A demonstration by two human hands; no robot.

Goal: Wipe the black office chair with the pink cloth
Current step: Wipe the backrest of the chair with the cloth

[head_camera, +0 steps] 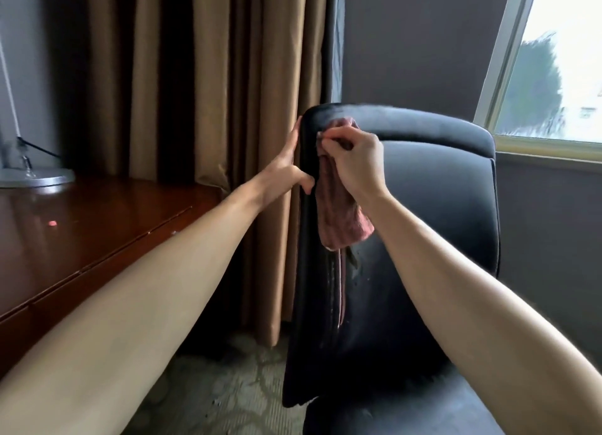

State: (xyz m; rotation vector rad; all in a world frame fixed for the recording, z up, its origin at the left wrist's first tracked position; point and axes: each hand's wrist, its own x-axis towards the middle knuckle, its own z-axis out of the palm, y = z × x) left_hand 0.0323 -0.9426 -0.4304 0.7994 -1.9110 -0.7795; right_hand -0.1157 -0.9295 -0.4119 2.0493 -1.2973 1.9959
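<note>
Inspector: Left of the black office chair (439,206), the brown curtain (195,76) hangs just beside the backrest edge. The left hand (286,167), gripping that edge, fills the narrow gap.
Clerk: Further left?
Inspector: The wooden desk (81,232) bars the way; a lamp base (35,177) stands at its far end. Open carpet (228,369) lies between desk and chair.
Clerk: The backrest front?
Inspector: Free across its right part. The right hand (355,164), holding the pink cloth (338,219), occupies the upper left corner.

Single head-worn view, facing forward and down, close on chair back (423,190)
</note>
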